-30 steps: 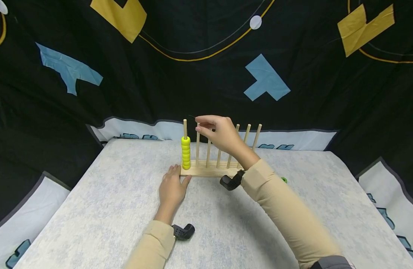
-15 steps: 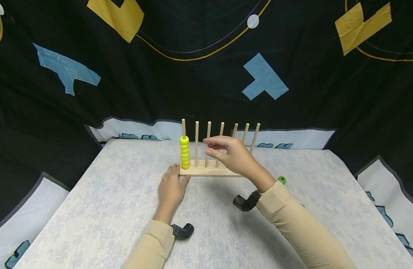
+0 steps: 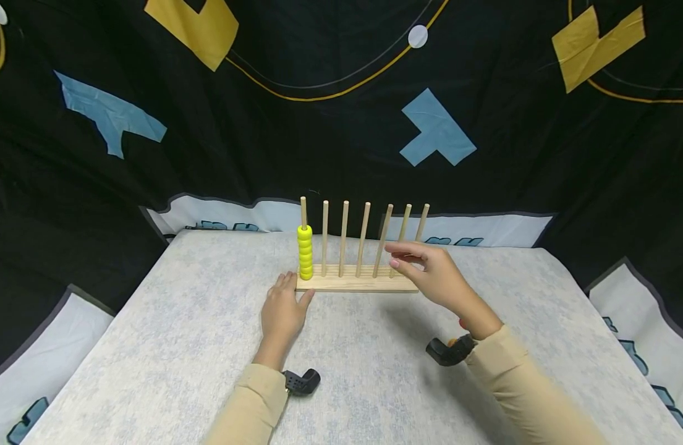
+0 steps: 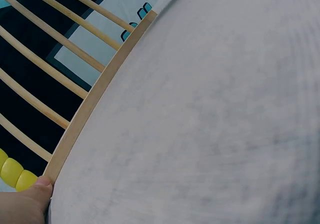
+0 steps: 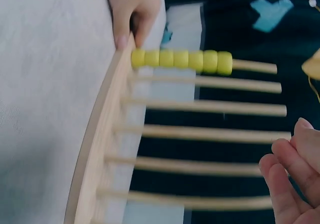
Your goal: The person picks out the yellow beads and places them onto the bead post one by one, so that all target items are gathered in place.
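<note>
A wooden peg stand (image 3: pixel 356 284) has a row of upright pegs on a flat base. Yellow beads (image 3: pixel 305 253) are stacked on its leftmost peg; the other pegs are bare. My left hand (image 3: pixel 282 312) grips the base's left end, its thumb at the front edge, as the right wrist view also shows. Over the stand's right end hovers my right hand (image 3: pixel 430 272), fingers loosely bent and thumb apart from them. Nothing shows between those fingers in the right wrist view, where the hand (image 5: pixel 295 169) is near the peg tips.
A red bead (image 3: pixel 462 324) and an orange bead (image 3: pixel 452 342) peek out around my right wrist, mostly hidden. The pale table (image 3: pixel 207 346) ends at a dark curtain (image 3: pixel 296 148) behind the stand.
My right hand has come down from the top of the second peg and moved right and toward me. The left hand stays at the base. A green bead is now hidden behind the right arm.
</note>
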Tool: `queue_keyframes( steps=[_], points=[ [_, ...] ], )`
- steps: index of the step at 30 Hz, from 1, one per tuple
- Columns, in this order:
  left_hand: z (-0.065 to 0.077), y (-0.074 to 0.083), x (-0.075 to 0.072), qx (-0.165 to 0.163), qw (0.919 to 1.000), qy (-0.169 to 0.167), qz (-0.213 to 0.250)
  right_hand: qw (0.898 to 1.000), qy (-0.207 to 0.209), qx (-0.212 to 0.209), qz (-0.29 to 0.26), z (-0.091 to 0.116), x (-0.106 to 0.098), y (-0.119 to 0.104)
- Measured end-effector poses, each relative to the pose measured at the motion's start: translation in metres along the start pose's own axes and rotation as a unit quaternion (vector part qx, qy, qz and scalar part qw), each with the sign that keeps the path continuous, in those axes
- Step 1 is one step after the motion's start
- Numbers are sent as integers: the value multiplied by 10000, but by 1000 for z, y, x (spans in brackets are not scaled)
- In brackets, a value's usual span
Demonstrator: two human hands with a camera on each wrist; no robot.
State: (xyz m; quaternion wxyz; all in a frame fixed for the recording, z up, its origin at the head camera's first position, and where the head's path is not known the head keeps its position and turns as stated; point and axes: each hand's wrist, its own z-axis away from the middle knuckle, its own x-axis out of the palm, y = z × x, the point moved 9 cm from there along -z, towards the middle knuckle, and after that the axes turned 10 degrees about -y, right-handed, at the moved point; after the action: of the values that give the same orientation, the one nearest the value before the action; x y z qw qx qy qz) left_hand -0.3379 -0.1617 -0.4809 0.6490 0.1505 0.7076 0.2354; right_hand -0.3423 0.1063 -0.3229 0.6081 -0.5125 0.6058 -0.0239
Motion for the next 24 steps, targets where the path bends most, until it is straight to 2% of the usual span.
queue_keyframes(
  steps=[9, 15, 18, 24],
  points=[
    [0, 0, 0, -16, 10000, -20, -4, 9945, 441, 896, 313, 47, -40, 47],
    [0, 1, -1, -19, 10000, -22, 1, 9875, 582, 1391, 450, 87, -56, 77],
    [1, 1, -2, -23, 10000, -25, 11, 9833, 465, 1694, 482, 107, -58, 90],
    [0, -1, 0, -49, 10000, -48, -9, 9727, -246, 2280, 358, 139, -42, 112]
  ],
)
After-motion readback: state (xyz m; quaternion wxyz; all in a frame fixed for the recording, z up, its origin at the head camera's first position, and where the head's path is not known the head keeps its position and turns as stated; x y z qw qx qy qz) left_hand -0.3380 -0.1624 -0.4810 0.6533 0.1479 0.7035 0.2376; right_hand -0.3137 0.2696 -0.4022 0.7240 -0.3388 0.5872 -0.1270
